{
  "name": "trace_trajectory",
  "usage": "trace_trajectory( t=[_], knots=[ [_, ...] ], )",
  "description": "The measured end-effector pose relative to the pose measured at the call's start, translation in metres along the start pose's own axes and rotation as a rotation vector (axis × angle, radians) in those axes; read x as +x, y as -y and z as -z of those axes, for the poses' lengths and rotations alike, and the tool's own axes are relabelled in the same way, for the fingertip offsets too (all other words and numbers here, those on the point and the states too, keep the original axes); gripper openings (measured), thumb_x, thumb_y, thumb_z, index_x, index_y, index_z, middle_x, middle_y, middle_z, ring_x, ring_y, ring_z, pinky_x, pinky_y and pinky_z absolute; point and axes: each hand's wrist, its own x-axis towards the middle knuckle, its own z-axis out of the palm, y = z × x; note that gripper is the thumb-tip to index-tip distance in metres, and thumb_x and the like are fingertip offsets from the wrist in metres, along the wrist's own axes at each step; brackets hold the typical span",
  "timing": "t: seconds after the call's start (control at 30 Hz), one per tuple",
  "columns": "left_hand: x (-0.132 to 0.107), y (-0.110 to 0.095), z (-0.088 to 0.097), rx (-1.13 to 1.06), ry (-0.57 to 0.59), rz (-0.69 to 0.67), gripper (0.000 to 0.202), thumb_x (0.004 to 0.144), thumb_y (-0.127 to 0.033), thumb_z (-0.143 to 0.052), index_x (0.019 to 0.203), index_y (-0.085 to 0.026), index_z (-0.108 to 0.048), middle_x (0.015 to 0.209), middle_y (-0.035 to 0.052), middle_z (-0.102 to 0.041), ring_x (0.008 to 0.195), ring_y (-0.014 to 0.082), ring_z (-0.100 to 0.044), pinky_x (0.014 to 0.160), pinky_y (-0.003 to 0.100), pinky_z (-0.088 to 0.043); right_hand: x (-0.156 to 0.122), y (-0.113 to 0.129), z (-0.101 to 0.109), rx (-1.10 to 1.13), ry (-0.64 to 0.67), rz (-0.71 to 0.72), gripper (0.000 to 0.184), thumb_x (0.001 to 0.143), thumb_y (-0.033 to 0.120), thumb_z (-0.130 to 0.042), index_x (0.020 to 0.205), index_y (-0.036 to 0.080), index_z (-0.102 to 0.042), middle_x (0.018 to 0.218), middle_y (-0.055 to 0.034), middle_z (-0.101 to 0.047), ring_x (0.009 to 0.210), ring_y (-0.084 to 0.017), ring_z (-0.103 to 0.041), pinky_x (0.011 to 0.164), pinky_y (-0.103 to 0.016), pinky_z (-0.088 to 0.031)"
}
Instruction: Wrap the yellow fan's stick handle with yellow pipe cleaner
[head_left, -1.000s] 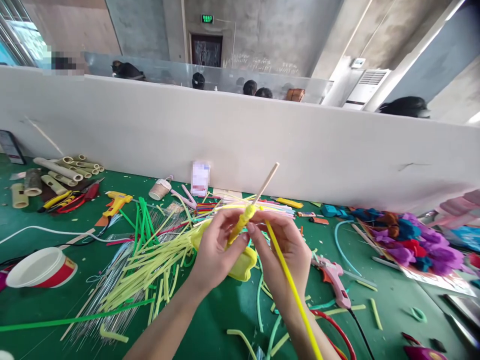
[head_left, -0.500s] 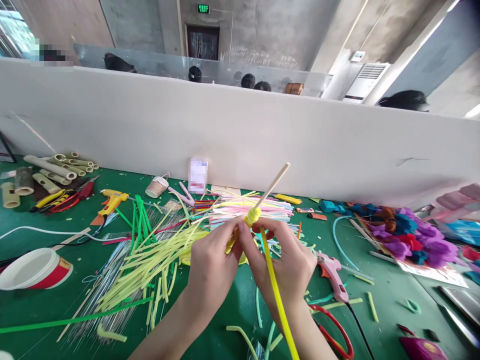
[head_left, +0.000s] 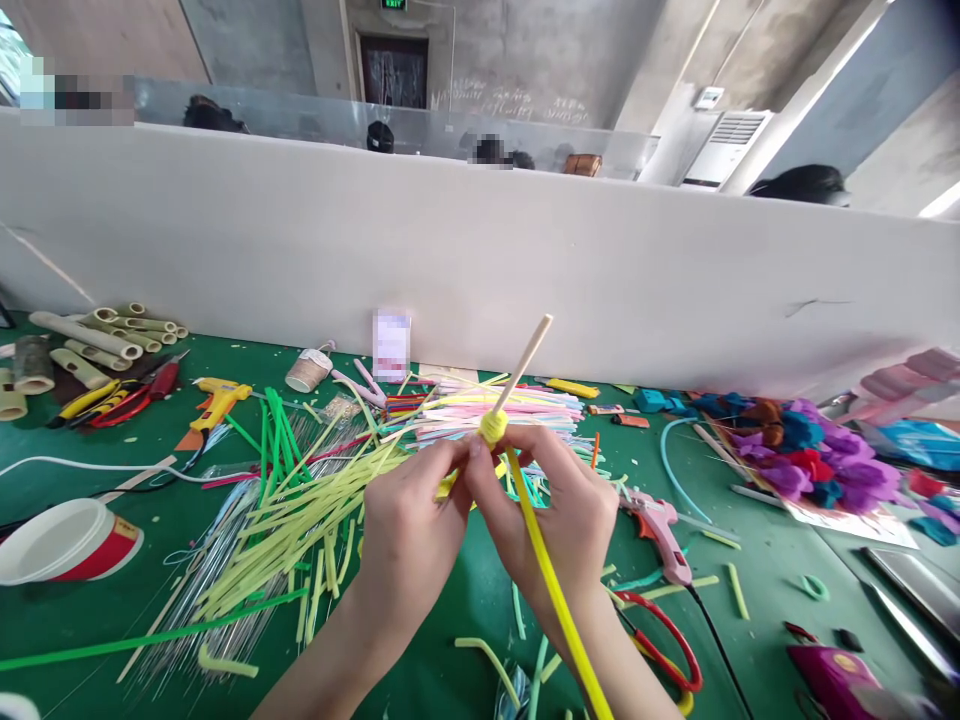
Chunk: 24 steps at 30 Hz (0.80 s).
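Yellow strip (head_left: 550, 583) is where all the action is, right in front of the person: one end is up at a wrapped yellow knob (head_left: 492, 427) on a wooden stick (head_left: 523, 362), the rest trails down past the right palm and out of the bottom of the view. The stick tilts up to the right, bare end on top.

Left hand (head_left: 412, 515) is pinching just under the knob; its thumb is hidden, so can't tell exactly how it sits. Right hand (head_left: 562, 505) has thumb and forefinger pressed in there too, with the strip coming out between its fingers.

Handling-wise, I'd guess super light, soft and fuzzy, bendy but able to keep a curve, not slippery. The stick looks like the stiff bit, so I'd hold that below the knob and pinch the strip close to the wrap. Squeezing the knob hard could squash it, imo.

Containers: a white paper tub with a red band (head_left: 101, 550) stands far left; all I can make out inside is its own pale wall. A small brownish cup (head_left: 306, 372) leans near the phone (head_left: 391, 345), contents hidden. Just below it, a clear packet (head_left: 341, 409) seems to have tiny tan bits, too small to name.
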Motion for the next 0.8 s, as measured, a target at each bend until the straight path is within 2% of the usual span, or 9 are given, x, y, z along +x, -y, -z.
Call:
trace_trajectory(
  t=[0.13,0.23,0.37,0.43,0.53,0.67,0.8],
  knots=[
    [0.002,0.003,0.002,-0.135,0.048,0.077,0.013,0.089,-0.016,-0.062,0.087,-0.022,-0.074,0.077,0.0008,-0.078,0.062,0.0158,-0.071,0.061,0.023,-0.052,0.003,-0.002,0.006,0.121,0.089,-0.005,0.005,0.086,0.02,-0.066,0.085,0.025,-0.068,0.078,0.0005,-0.072,0.067,-0.017,-0.067,0.065,-0.03,-0.054],
    [0.004,0.009,0.005,-0.147,0.059,0.067,0.014,0.088,-0.015,-0.062,0.09,-0.022,-0.075,0.078,0.0005,-0.078,0.062,0.0159,-0.07,0.061,0.024,-0.052,0.009,-0.004,0.009,0.192,0.125,-0.008,0.007,0.085,0.019,-0.067,0.085,0.025,-0.071,0.081,0.0001,-0.075,0.071,-0.017,-0.069,0.069,-0.032,-0.055],
    [0.005,0.015,0.009,-0.182,0.127,0.027,0.011,0.089,-0.018,-0.065,0.095,-0.022,-0.075,0.083,0.0005,-0.078,0.068,0.0153,-0.072,0.066,0.023,-0.053,0.018,-0.011,0.01,0.358,0.205,-0.145,0.002,0.081,0.023,-0.074,0.082,0.024,-0.073,0.08,0.0002,-0.075,0.073,-0.018,-0.068,0.069,-0.032,-0.054],
    [0.005,0.016,0.008,-0.261,0.193,0.055,0.012,0.09,-0.021,-0.066,0.097,-0.023,-0.075,0.086,0.0008,-0.078,0.072,0.0154,-0.072,0.069,0.023,-0.054,0.022,-0.017,0.011,0.463,0.246,-0.23,0.007,0.077,0.023,-0.079,0.079,0.023,-0.073,0.077,0.0006,-0.073,0.071,-0.017,-0.066,0.067,-0.031,-0.053],
    [0.006,0.018,0.004,-0.454,0.326,0.177,0.013,0.092,-0.026,-0.064,0.097,-0.022,-0.075,0.088,0.0011,-0.077,0.077,0.0155,-0.072,0.071,0.023,-0.056,0.025,-0.026,0.013,0.531,0.282,-0.291,0.011,0.073,0.022,-0.082,0.073,0.021,-0.071,0.073,0.0003,-0.07,0.069,-0.016,-0.063,0.065,-0.03,-0.051],
    [0.011,0.021,0.004,-0.727,0.483,0.348,0.015,0.091,-0.03,-0.066,0.102,-0.024,-0.075,0.096,0.0018,-0.077,0.089,0.0162,-0.071,0.08,0.024,-0.057,0.025,-0.031,0.017,0.518,0.314,-0.257,0.009,0.077,0.023,-0.08,0.075,0.022,-0.071,0.075,0.0003,-0.07,0.071,-0.015,-0.062,0.067,-0.03,-0.05],
    [0.018,0.026,0.009,-0.881,0.599,0.381,0.019,0.093,-0.034,-0.063,0.105,-0.026,-0.076,0.102,0.0036,-0.077,0.095,0.0177,-0.072,0.085,0.026,-0.058,0.025,-0.031,0.021,0.5,0.398,-0.224,0.006,0.082,0.026,-0.076,0.079,0.022,-0.072,0.077,-0.001,-0.069,0.072,-0.016,-0.062,0.068,-0.031,-0.051]
  ],
)
